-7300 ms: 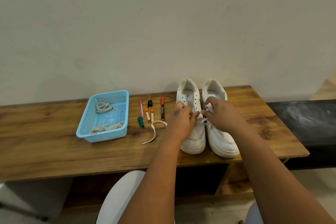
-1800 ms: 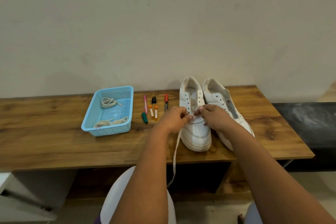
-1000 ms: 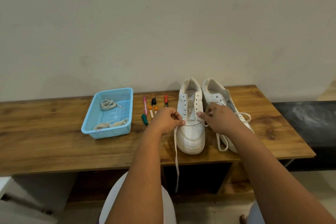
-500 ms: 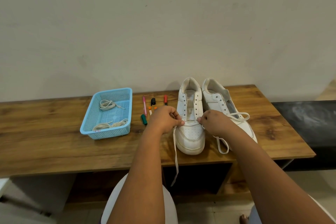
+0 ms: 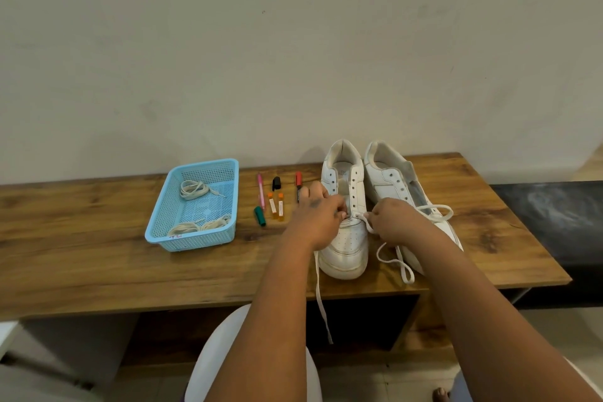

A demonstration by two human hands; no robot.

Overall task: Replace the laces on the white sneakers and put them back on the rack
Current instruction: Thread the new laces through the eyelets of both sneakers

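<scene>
A white sneaker (image 5: 346, 232) stands on the wooden desk (image 5: 98, 258), toe toward the person, its length running front to back. Both hands meet over its lowest eyelets: the left hand (image 5: 318, 217) pinches the lace (image 5: 321, 300) on one side, the right hand (image 5: 396, 222) pinches it opposite, fingers curled closed. The next eyelets lie just beyond the fingertips, toward the wall.

I saw both of the 2 bare forearms reaching forward and converging. The left hand (image 5: 318, 217) was curled, fingertips pinched together at its right edge. The right hand (image 5: 396, 220) was curled too, thumb and forefinger pinched, knuckles up, close beside the left.
</scene>
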